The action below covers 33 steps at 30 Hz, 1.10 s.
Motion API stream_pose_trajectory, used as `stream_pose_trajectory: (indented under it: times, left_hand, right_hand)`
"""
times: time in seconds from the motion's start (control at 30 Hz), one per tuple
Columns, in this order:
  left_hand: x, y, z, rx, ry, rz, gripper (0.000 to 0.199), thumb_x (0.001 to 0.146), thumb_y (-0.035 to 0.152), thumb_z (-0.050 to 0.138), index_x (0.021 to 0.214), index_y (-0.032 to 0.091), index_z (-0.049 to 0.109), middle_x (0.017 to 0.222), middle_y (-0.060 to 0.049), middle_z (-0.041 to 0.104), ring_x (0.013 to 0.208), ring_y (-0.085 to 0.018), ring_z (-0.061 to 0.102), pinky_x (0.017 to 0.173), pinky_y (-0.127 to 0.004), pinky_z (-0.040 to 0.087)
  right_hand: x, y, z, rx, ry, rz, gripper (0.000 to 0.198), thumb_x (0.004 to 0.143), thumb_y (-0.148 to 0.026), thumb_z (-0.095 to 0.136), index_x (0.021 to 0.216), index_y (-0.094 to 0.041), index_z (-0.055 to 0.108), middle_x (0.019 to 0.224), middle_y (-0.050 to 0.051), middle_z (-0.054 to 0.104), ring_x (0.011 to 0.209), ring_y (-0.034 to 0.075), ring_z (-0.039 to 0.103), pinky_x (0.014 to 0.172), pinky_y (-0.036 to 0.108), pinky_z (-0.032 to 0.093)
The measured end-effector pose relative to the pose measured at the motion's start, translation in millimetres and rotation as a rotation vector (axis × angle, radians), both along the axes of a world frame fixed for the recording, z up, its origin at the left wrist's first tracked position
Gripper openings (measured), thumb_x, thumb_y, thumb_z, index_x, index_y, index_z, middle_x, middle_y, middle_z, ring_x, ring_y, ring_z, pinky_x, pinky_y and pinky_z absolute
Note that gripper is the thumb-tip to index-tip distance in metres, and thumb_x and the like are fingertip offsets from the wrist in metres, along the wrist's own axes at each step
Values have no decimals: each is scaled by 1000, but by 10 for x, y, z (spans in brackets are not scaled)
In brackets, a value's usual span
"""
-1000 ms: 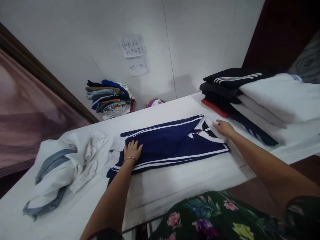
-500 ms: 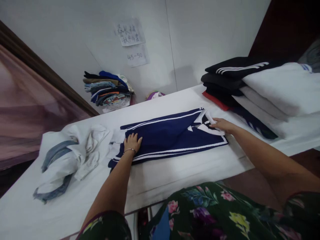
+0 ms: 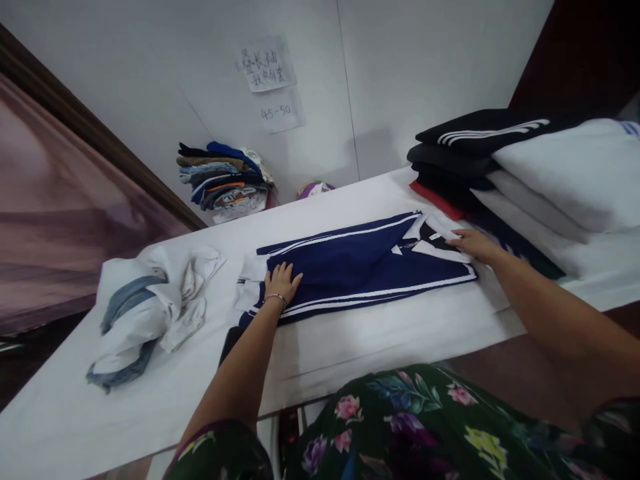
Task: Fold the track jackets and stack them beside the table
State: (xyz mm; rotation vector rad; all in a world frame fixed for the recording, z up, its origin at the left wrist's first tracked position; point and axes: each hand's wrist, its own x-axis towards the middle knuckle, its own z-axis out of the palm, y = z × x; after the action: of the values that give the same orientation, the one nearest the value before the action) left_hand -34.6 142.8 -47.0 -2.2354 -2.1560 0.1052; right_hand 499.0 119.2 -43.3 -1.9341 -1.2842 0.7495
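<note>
A navy zip-neck top (image 3: 345, 267) with a white collar and white stripes along both sides lies lengthwise on the white table. Its sleeves run along the sides, and the collar points right. My left hand (image 3: 283, 283) rests flat on the hem end, fingers spread, with a bracelet at the wrist. At the other end, my right hand (image 3: 473, 245) grips the collar's edge between thumb and fingers. The neck opening shows a dark lining and a small white label. White cloth (image 3: 253, 270) sticks out past the hem, beside my left hand.
Crumpled white and denim clothing (image 3: 150, 313) lies on the left. Folded clothes (image 3: 225, 177) are stacked against the wall, with a purple item (image 3: 315, 190) nearby. A taller stack of folded garments (image 3: 480, 160) stands right. Handwritten paper signs (image 3: 267, 67) hang on the wall.
The top has slid slightly right with both hands on it. More of the dark neck lining and label shows now. The whole view has also shifted a little.
</note>
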Motion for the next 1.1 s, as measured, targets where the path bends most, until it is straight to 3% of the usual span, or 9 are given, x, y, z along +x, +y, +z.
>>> stream_pose_trajectory:
  times: [0.1,0.2,0.37,0.43,0.53,0.67,0.87,0.97,1.1]
  left_hand:
    - [-10,-1,-13,3,-12,3,62,94,53,25,144,20,37,153,-8,30,142,-26,21,115,-48,12]
    - [-12,-1,-15,7,-16,8,62,94,54,25,144,21,37,153,-8,30,142,-25,21,115,-48,12]
    - [0,-13,-12,8,-20,8,62,94,53,26,144,19,38,153,-8,30,142,-26,21,115,-48,13]
    - [-5,-10,-2,2,-30,4,62,94,54,27,144,19,38,153,-8,30,142,-26,21,115,-48,12]
    - [-7,-20,32,-19,-67,4,62,93,54,29,144,18,38,153,-9,29,142,-25,21,116,-47,12]
    - [99,-156,103,112,-133,-26,62,91,55,37,142,20,40,152,-11,32,142,-28,22,114,-51,14]
    - [417,-415,148,238,-202,-528,47,82,36,63,127,22,58,136,-10,52,127,-27,43,108,-45,31]
    - [466,-399,85,183,-222,-543,29,84,21,56,110,22,68,116,-8,63,108,-23,54,95,-40,43]
    - [450,-340,-25,156,-334,-496,24,85,19,54,102,21,71,103,-7,67,96,-20,57,88,-37,47]
  right_hand:
    - [-36,-26,16,-27,-100,-35,46,79,-20,63,121,0,59,107,23,66,95,26,63,86,37,45]
    - [-287,-49,86,129,-280,23,49,79,-21,61,126,-5,57,129,23,54,123,33,46,105,45,31]
    - [-1272,-158,116,544,-395,580,40,88,-33,48,125,-20,59,128,10,58,122,25,50,104,45,39]
    - [-1643,-202,88,556,-401,748,43,91,-37,44,129,-21,56,137,9,51,130,23,43,108,45,35]
    - [-1973,-241,1,404,-515,876,51,91,-41,43,136,-18,49,148,12,37,140,27,27,111,51,27]
    - [-2079,-253,-142,273,-631,889,56,91,-43,43,140,-18,44,151,12,31,142,27,21,113,52,19]
    - [-2058,-254,-176,265,-647,880,59,92,-46,40,143,-17,40,152,11,28,143,26,19,115,49,16]
    - [-2079,-294,-114,282,-616,862,58,91,-44,42,143,-19,39,152,12,28,143,27,18,113,51,17]
    - [-2209,-405,-66,446,-579,922,56,92,-44,42,143,-22,39,153,11,26,143,27,16,112,55,17]
